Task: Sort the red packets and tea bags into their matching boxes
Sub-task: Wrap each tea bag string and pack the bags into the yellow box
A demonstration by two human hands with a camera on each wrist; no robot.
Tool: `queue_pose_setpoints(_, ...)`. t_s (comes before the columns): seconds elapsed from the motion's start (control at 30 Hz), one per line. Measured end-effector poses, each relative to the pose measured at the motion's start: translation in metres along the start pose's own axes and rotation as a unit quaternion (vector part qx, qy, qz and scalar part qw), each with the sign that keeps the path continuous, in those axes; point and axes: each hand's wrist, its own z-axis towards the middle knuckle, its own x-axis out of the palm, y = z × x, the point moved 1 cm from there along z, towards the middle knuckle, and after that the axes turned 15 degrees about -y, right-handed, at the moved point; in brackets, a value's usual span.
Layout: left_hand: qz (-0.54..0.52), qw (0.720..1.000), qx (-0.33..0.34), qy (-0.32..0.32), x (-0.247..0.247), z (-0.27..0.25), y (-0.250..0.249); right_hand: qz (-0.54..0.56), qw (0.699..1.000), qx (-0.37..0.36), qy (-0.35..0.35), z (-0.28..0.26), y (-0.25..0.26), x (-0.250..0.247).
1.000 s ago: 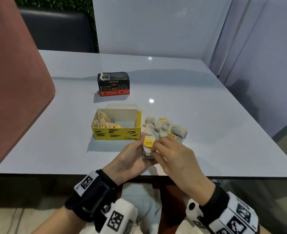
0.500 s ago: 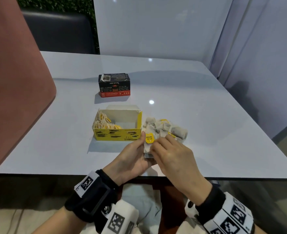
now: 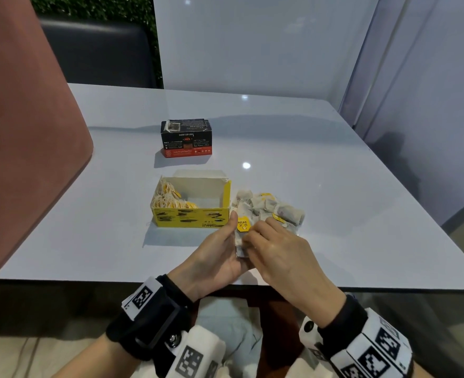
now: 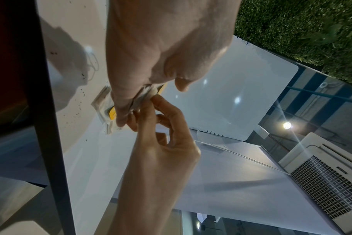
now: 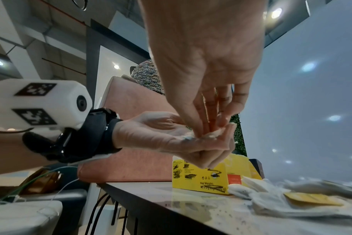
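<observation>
Tea bags [image 3: 240,241] with a yellow RELAX tag sit stacked in the cupped left hand [image 3: 214,261], while the right hand [image 3: 276,253] pinches them; the tag has risen slightly. More lie on the table [image 3: 348,214] beside the open yellow box [image 3: 191,218], so boxing looks next.

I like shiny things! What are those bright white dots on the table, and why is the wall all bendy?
Head view: dots on the table are ceiling-light glare. Right wrist view: blurrier glare spots; right hand looms large. Left wrist view: wide lens tilts and bends edges.
</observation>
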Motion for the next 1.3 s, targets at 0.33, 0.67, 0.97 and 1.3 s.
queue_pose_setpoints(0.33, -0.015, 0.999, -0.031, -0.001, 0.006, -0.002, -0.002, 0.011, 0.999, 0.001, -0.052, -0.002, -0.005, 0.0)
queue_pose_setpoints(0.67, -0.04, 0.995, -0.048, -0.083, -0.001, -0.001, -0.002, 0.148, 0.976, 0.159, -0.019, 0.004, -0.035, -0.002)
queue_pose_setpoints(0.97, -0.005, 0.993, -0.037, -0.113, -0.014, -0.001, -0.009, 0.039, 0.946, 0.099, 0.307, 0.023, -0.069, 0.025)
queue_pose_setpoints(1.3, 0.01, 0.997, -0.042, -0.059, -0.012, -0.003, -0.01, 0.067, 0.956, -0.006, 0.285, 0.021, -0.068, 0.038)
